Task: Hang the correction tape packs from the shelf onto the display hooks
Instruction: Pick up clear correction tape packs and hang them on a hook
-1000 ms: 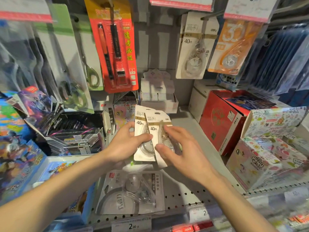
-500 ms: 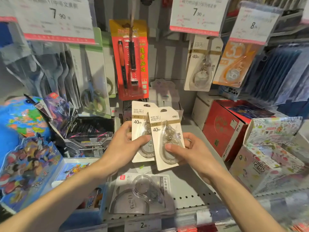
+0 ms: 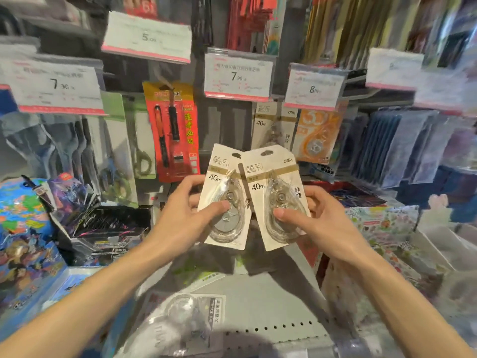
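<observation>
Now that both packs have risen off the shelf [image 3: 258,301] and split apart, left hand [image 3: 180,218] grips one correction tape pack [image 3: 227,202]; right hand [image 3: 325,223] grips the other pack [image 3: 273,197]; matching hung pack [image 3: 271,127] marks the target hook.

I see two bare forearms reaching in from the bottom corners, no sleeves, watch or rings on my left hand [image 3: 180,218] or right hand [image 3: 325,228]

Cream correction tape packs [image 3: 273,197], gold bands; red-orange pen card [image 3: 171,130]; blue globe [image 3: 20,210].

Grey pegboard wall [image 3: 227,125], perforated shelf [image 3: 271,306]
</observation>
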### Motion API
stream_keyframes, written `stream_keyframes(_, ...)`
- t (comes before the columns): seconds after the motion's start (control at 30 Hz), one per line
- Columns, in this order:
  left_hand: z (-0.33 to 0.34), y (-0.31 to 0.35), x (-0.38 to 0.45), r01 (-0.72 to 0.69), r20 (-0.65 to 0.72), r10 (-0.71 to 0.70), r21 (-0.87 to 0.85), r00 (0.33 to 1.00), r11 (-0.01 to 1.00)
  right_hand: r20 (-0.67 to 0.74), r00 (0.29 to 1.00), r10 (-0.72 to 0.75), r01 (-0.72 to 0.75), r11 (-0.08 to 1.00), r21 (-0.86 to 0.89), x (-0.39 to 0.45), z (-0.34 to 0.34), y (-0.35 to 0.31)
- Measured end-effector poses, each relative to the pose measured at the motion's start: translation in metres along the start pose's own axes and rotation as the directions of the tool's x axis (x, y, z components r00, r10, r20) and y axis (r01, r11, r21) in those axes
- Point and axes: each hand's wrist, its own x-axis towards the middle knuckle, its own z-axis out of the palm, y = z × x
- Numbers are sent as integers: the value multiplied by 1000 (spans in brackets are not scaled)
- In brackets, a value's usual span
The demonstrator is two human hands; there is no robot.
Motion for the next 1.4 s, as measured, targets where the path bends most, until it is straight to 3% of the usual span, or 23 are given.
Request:
stream_keyframes(0.4,123,66,8,-164,-93,177,132,980,978,48,991,-125,128,991,-47,16,-149,-3)
stream_keyframes(0.53,138,74,7,-130,-87,145,154,986,979,63,990,-129,133,989,-63,16,-169,8)
stream_keyframes(0.93,116,86,10,-149,-145,190,252,971,956,15,984,-178,179,976,-124,35,-171,6)
stream_keyframes(1.4,73,105,1,-396,-178,462,311,869,864,9,952,-304,301,935,-190,64,-126,-6)
